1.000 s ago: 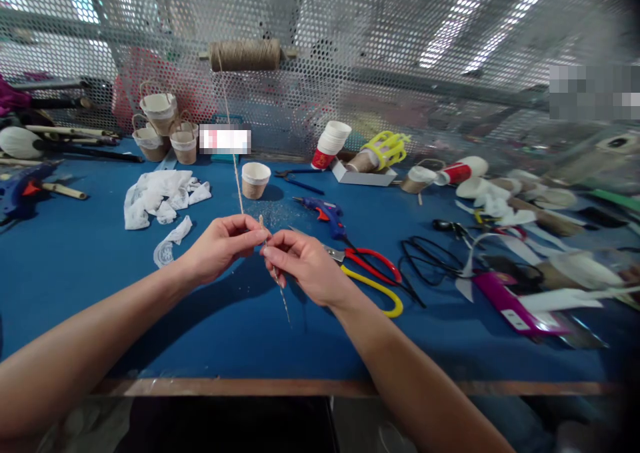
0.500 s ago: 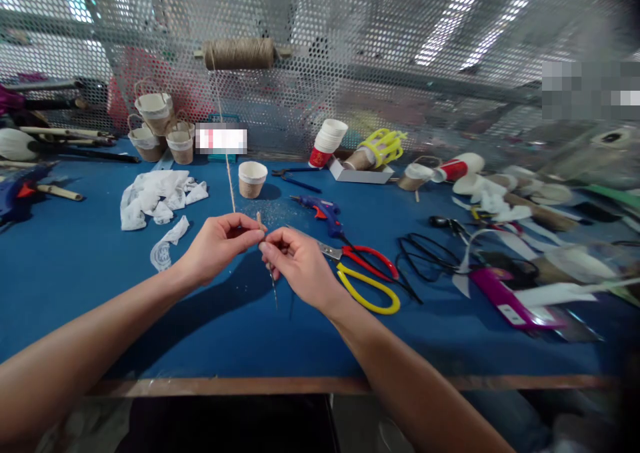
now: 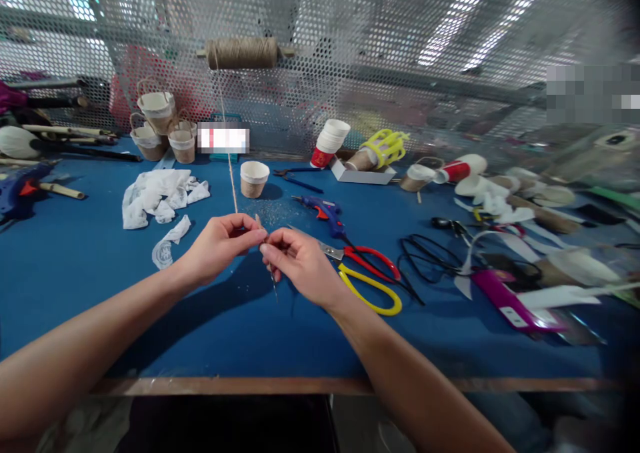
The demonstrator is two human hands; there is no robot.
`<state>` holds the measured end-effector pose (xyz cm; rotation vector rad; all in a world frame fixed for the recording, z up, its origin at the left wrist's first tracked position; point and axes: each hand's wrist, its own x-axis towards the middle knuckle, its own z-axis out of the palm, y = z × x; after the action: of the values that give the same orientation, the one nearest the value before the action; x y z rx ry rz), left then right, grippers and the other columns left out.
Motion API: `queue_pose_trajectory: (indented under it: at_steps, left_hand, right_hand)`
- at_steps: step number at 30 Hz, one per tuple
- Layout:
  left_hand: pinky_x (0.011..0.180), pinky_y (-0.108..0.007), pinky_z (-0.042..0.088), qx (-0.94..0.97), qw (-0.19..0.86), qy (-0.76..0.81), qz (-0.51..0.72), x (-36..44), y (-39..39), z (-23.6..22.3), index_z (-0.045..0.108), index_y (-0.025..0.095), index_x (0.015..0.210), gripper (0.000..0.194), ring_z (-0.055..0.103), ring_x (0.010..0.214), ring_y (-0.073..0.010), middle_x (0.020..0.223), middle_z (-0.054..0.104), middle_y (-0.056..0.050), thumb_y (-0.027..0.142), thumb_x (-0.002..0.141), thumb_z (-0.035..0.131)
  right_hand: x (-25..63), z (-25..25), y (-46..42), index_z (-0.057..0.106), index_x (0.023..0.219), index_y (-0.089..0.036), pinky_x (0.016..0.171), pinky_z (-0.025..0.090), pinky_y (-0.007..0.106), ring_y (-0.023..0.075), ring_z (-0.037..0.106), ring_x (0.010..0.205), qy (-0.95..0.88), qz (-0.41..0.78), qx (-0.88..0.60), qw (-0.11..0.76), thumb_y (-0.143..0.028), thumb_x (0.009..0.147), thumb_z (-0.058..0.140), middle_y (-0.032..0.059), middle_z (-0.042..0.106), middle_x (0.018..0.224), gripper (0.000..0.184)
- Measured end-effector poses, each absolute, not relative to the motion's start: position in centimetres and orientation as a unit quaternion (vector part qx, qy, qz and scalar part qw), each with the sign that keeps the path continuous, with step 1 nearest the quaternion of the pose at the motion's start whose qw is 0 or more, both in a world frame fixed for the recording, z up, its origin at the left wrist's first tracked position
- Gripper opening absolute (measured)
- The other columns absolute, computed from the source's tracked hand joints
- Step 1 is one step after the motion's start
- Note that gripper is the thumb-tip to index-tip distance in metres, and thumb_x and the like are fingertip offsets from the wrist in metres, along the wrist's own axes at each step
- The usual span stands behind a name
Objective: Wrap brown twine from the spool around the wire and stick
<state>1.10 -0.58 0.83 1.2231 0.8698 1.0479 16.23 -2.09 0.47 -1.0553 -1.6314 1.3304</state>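
My left hand (image 3: pixel 220 245) and my right hand (image 3: pixel 299 265) meet over the middle of the blue table (image 3: pixel 75 266), fingertips pinched together. Both pinch a thin jute twine (image 3: pixel 227 153) that runs up to a spool (image 3: pixel 243 53) on a rod at the mesh wall. A short loose end of the twine hangs below my right fingers. A paper cup wrapped in jute (image 3: pixel 254 179) stands just behind my hands.
Red and yellow scissors (image 3: pixel 367 273) and a blue glue gun (image 3: pixel 325 213) lie right of my hands. White lace scraps (image 3: pixel 157 196) lie to the left, small cup baskets (image 3: pixel 160 126) behind them. Stacked cups (image 3: pixel 330 143), black scissors (image 3: pixel 430 259) and ribbons crowd the right side.
The loose end hanging below my right hand has grown shorter. Both hands have stayed at nearly the same spot, still pinching the twine.
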Motion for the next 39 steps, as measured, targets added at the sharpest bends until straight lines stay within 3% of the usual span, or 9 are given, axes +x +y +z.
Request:
queue_pose_trajectory:
  at_steps: [3,6,10,16,24,34,36,39]
  left_hand:
    - [0.059,-0.024,0.041,0.526,0.67,0.303,0.427,0.71,-0.56,0.96,0.055,0.013,0.066,0.014,0.053,0.059,-0.0088,0.067,0.055,0.001,0.024,0.07,0.062]
    - [0.058,-0.025,0.042,0.523,0.693,0.28,0.41,0.51,-0.43,1.03,0.056,0.012,0.067,0.014,0.053,0.058,-0.0091,0.069,0.056,-0.001,0.025,0.07,0.063]
    - [0.048,-0.02,0.033,0.533,0.647,0.335,0.431,0.61,-0.17,0.8,0.057,0.012,0.064,0.015,0.042,0.051,-0.0043,0.062,0.053,0.002,0.024,0.069,0.064]
    - [0.046,-0.019,0.027,0.563,0.57,0.405,0.441,0.81,-0.26,0.63,0.056,0.011,0.062,0.015,0.037,0.048,-0.0035,0.056,0.049,0.004,0.023,0.068,0.063]
    - [0.054,-0.022,0.037,0.526,0.675,0.293,0.426,0.23,-0.06,0.55,0.057,0.013,0.067,0.015,0.049,0.058,-0.0077,0.067,0.057,0.0,0.025,0.066,0.066]
    - [0.045,-0.019,0.028,0.575,0.563,0.41,0.43,0.62,0.13,0.29,0.059,0.013,0.063,0.013,0.038,0.047,-0.0038,0.057,0.052,0.003,0.024,0.067,0.063]
    - [0.046,-0.019,0.03,0.572,0.577,0.398,0.426,0.58,0.07,0.42,0.059,0.012,0.063,0.014,0.04,0.049,-0.0041,0.059,0.054,0.002,0.024,0.067,0.063]
    - [0.053,-0.021,0.037,0.555,0.643,0.329,0.413,0.37,0.03,0.58,0.059,0.012,0.065,0.015,0.05,0.058,-0.0072,0.068,0.058,0.0,0.026,0.067,0.065]
  right_hand:
    - [16.56,0.74,-1.88,0.05,0.075,-0.016,0.044,0.041,0.02,0.0065,0.05,0.05,-0.593,0.633,-0.348,0.356,-0.03,0.075,0.056,-0.002,0.054,0.064,0.014]
    - [16.67,0.83,-1.77,0.048,0.073,-0.017,0.043,0.04,0.019,0.0066,0.05,0.05,-0.574,0.663,-0.329,0.351,-0.029,0.074,0.058,-0.0025,0.054,0.063,0.015]
    - [16.4,0.73,-1.84,0.048,0.07,-0.017,0.046,0.041,0.021,0.0059,0.048,0.048,-0.631,0.559,-0.386,0.375,-0.027,0.074,0.058,-0.0034,0.052,0.061,0.015]
    - [16.17,0.23,-1.93,0.05,0.069,-0.016,0.048,0.041,0.021,0.0059,0.045,0.051,-0.684,0.43,-0.432,0.401,-0.024,0.075,0.057,-0.0035,0.049,0.063,0.012]
    - [16.55,0.71,-1.8,0.048,0.071,-0.017,0.042,0.039,0.02,0.0071,0.049,0.048,-0.581,0.651,-0.326,0.363,-0.028,0.072,0.059,-0.0034,0.052,0.059,0.015]
    - [16.09,0.26,-2.0,0.052,0.067,-0.016,0.048,0.037,0.022,0.0068,0.044,0.051,-0.684,0.392,-0.465,0.404,-0.023,0.072,0.058,-0.0024,0.052,0.062,0.01]
    - [16.24,0.3,-1.95,0.053,0.068,-0.016,0.047,0.038,0.021,0.0066,0.045,0.05,-0.669,0.441,-0.451,0.394,-0.025,0.072,0.059,-0.0027,0.051,0.061,0.012]
    - [16.59,0.62,-1.84,0.053,0.072,-0.016,0.042,0.038,0.02,0.0063,0.047,0.047,-0.601,0.609,-0.375,0.357,-0.031,0.073,0.057,-0.0029,0.052,0.059,0.016]
